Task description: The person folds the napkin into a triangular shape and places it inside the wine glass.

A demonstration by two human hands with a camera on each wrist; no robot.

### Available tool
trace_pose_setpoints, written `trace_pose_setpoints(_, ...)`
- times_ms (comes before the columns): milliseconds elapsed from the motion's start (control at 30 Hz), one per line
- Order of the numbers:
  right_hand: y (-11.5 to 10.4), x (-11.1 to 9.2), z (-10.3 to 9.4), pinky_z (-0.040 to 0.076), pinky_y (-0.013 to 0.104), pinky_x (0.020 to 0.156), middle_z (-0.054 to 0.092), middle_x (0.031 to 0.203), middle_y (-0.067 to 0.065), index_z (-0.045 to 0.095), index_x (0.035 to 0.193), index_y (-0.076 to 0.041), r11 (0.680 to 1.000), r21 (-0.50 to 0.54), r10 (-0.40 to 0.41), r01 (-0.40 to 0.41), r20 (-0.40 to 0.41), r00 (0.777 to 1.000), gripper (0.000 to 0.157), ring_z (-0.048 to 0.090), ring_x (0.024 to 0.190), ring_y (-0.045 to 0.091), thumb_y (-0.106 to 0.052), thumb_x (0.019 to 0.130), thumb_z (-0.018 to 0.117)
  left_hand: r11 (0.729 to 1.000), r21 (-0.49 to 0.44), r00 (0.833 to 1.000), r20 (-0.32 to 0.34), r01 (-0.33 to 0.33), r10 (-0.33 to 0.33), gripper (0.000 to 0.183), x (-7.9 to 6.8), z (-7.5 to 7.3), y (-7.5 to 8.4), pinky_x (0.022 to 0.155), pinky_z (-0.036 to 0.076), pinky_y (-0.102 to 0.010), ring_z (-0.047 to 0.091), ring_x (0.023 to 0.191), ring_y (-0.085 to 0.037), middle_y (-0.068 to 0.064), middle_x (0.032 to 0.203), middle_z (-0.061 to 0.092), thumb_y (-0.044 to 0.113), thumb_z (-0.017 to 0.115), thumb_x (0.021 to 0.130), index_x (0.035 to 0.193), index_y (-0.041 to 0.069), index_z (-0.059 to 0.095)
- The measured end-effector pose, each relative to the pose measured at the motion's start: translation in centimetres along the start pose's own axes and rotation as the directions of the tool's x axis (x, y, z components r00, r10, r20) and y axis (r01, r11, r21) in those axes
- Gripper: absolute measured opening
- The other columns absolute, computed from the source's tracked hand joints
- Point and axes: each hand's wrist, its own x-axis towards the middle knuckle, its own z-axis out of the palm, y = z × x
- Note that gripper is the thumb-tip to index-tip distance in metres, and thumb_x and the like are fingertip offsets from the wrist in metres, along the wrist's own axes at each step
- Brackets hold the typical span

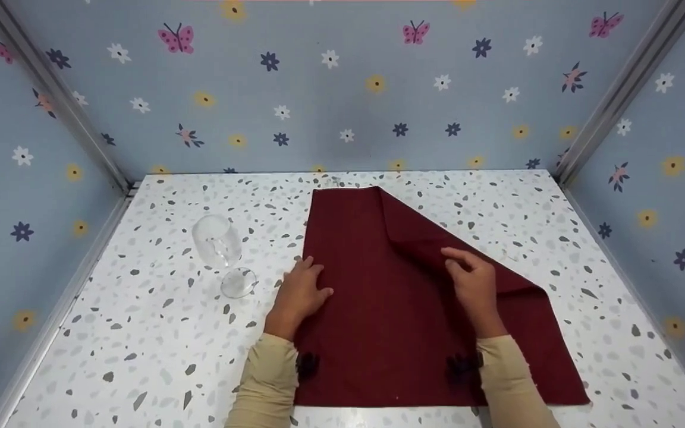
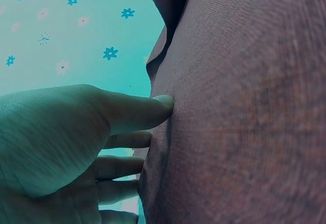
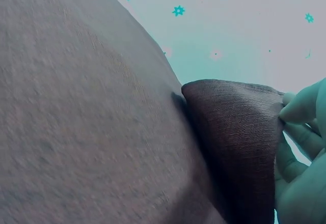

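Observation:
A dark red cloth [image 1: 366,297] lies on the speckled table, its far right part folded over into a slanted flap [image 1: 426,223]. My left hand [image 1: 301,294] rests at the cloth's left edge; in the left wrist view its thumb [image 2: 142,109] touches the fabric and the other fingers extend along the edge. My right hand [image 1: 476,291] pinches the loose edge of the flap between thumb and fingers. In the right wrist view, this flap [image 3: 234,127] stands raised off the layer beneath, partly hiding the fingertips.
A clear stemmed glass [image 1: 216,241] is on the table left of the cloth, near my left hand. Pale blue walls with flowers and butterflies [image 1: 342,89] enclose the speckled white table [image 1: 158,333] at the back and both sides.

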Motion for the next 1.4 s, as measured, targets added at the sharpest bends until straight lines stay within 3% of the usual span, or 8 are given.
trace_pose_setpoints(300, 3.3, 0.1, 0.6, 0.045, 0.020, 0.091, 0.073, 0.111, 0.011, 0.077, 0.109, -0.003, 0.999, 0.046, 0.004, -0.003, -0.017, 1.000, 0.021, 0.062, 0.111, 0.017, 0.002, 0.091, 0.068, 1.000, 0.004, 1.000, -0.007, -0.011, 0.011, 0.053, -0.3, 0.1, -0.1, 0.110, 0.031, -0.062, 0.034, 0.140, -0.047, -0.027, 0.148, 0.044, 0.023, 0.076, 0.090, 0.132, -0.004, 0.060)
trace_pose_setpoints(833, 3.4, -1.3, 1.5, 0.046, 0.026, 0.097, 0.072, 0.117, 0.005, 0.077, 0.112, -0.009, 0.997, 0.076, -0.021, 0.014, 0.084, 0.996, 0.020, 0.061, 0.116, 0.016, -0.006, 0.095, 0.068, 0.995, -0.103, 1.000, -0.007, -0.017, 0.017, 0.050, -1.0, 0.0, -1.0, 0.115, 0.025, -0.057, 0.030, 0.145, -0.039, -0.020, 0.151, 0.044, 0.024, 0.074, 0.092, 0.133, -0.001, 0.061)
trace_pose_setpoints(1067, 3.8, -1.8, 1.4, 0.045, 0.027, 0.097, 0.070, 0.120, 0.007, 0.076, 0.115, -0.009, 0.996, 0.084, -0.011, 0.002, 0.109, 0.994, 0.021, 0.059, 0.120, 0.018, -0.007, 0.097, 0.067, 0.992, -0.102, 0.997, 0.004, -0.076, 0.077, 0.047, -2.1, 0.2, -1.1, 0.115, 0.026, -0.057, 0.031, 0.144, -0.043, -0.023, 0.150, 0.044, 0.025, 0.072, 0.094, 0.132, -0.001, 0.062)
trace_pose_setpoints(1267, 3.8, -2.1, 1.7, 0.044, 0.030, 0.100, 0.070, 0.120, 0.007, 0.076, 0.115, -0.010, 0.995, 0.091, -0.041, 0.030, 0.123, 0.992, 0.020, 0.059, 0.121, 0.018, -0.008, 0.097, 0.067, 0.992, -0.120, 0.999, -0.023, -0.042, 0.039, 0.045, -3.2, 0.3, -1.2, 0.114, 0.030, -0.053, 0.035, 0.142, -0.041, -0.022, 0.148, 0.047, 0.024, 0.071, 0.095, 0.132, 0.000, 0.062)
trace_pose_setpoints(1400, 3.7, -2.5, 1.9, 0.044, 0.032, 0.102, 0.071, 0.119, 0.008, 0.076, 0.115, -0.009, 0.994, 0.095, -0.062, 0.052, 0.110, 0.992, 0.020, 0.059, 0.122, 0.019, -0.008, 0.097, 0.067, 0.992, -0.111, 0.998, -0.044, -0.059, 0.054, 0.045, -3.6, 0.1, -1.2, 0.114, 0.029, -0.053, 0.038, 0.140, -0.042, -0.023, 0.146, 0.049, 0.023, 0.070, 0.095, 0.131, -0.002, 0.063)
